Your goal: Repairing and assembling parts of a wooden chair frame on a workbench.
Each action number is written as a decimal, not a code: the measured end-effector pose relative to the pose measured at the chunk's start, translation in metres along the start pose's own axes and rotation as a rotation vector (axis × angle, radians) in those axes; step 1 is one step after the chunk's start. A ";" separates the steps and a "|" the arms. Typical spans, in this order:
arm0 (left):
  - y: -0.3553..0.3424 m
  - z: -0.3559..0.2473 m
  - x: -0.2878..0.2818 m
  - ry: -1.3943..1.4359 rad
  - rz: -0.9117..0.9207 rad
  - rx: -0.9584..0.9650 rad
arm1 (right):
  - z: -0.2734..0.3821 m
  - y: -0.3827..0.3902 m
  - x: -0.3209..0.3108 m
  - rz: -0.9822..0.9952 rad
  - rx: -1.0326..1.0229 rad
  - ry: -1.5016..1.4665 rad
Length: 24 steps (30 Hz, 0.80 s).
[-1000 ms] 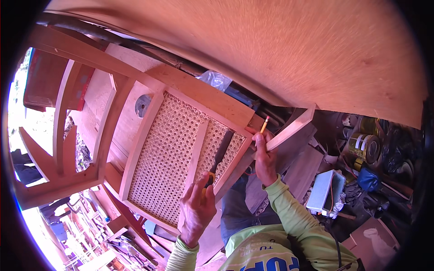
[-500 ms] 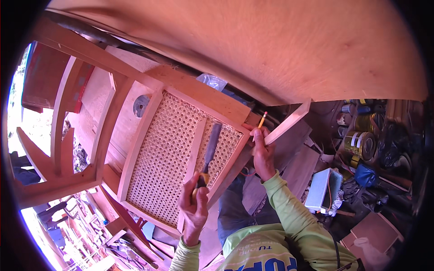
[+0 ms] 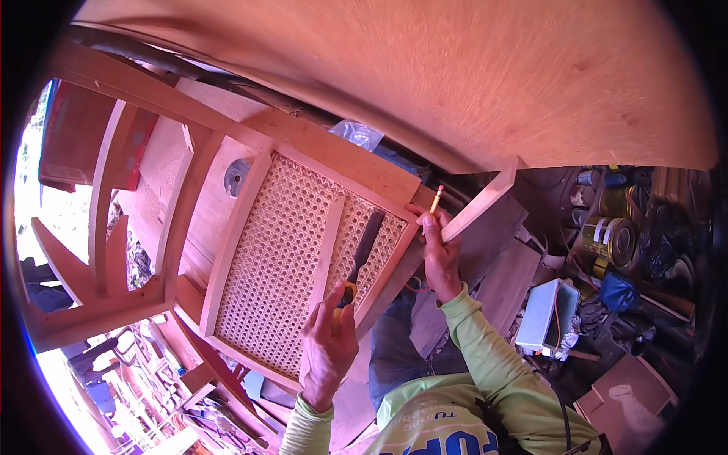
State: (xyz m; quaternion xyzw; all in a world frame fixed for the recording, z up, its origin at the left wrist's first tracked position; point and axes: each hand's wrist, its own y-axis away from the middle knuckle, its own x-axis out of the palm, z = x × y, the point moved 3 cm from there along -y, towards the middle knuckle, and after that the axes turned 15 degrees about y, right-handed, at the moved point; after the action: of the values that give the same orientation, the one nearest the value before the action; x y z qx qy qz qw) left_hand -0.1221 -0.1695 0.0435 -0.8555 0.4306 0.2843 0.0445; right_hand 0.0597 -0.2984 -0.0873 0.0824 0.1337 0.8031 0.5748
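A wooden chair lies tipped in front of me, its woven cane seat panel (image 3: 284,265) set in a light wooden frame (image 3: 341,155). My left hand (image 3: 327,345) grips the yellow handle of a chisel (image 3: 358,258), whose dark blade lies up across the cane near the frame's right rail. My right hand (image 3: 438,254) rests on the frame's right corner and holds a yellow pencil (image 3: 436,199) upright, its eraser end at the top. A narrow wooden slat (image 3: 324,262) runs down the middle of the cane panel.
A large plywood sheet (image 3: 470,76) fills the top of the view. The chair's legs and back rails (image 3: 106,227) spread to the left. On the floor at right sit paint cans (image 3: 607,235), a pale blue box (image 3: 544,315), a blue bag (image 3: 618,292) and scrap boards.
My left hand has lifted the chisel so that its blade now lies higher across the cane panel. My right hand with the pencil has stayed at the frame corner.
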 end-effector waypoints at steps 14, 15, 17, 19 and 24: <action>0.011 0.006 0.027 -0.041 -0.089 0.064 | -0.003 0.004 0.004 -0.054 -0.034 0.115; 0.013 0.012 0.030 0.052 -0.111 0.062 | -0.002 0.003 0.003 -0.050 -0.055 0.118; 0.013 0.016 0.026 0.150 -0.137 0.061 | 0.000 0.000 0.002 -0.045 -0.081 0.126; 0.010 0.036 0.023 1.018 -0.086 -0.557 | -0.001 -0.001 -0.002 -0.045 -0.017 0.119; 0.023 0.027 0.012 0.593 -0.132 -0.107 | -0.001 -0.001 0.000 0.008 0.007 -0.036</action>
State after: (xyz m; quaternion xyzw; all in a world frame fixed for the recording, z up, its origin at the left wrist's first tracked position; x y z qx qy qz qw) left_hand -0.1462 -0.1837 0.0182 -0.9284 0.3526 0.0411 -0.1097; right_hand 0.0603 -0.2987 -0.0887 0.0992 0.1259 0.8032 0.5737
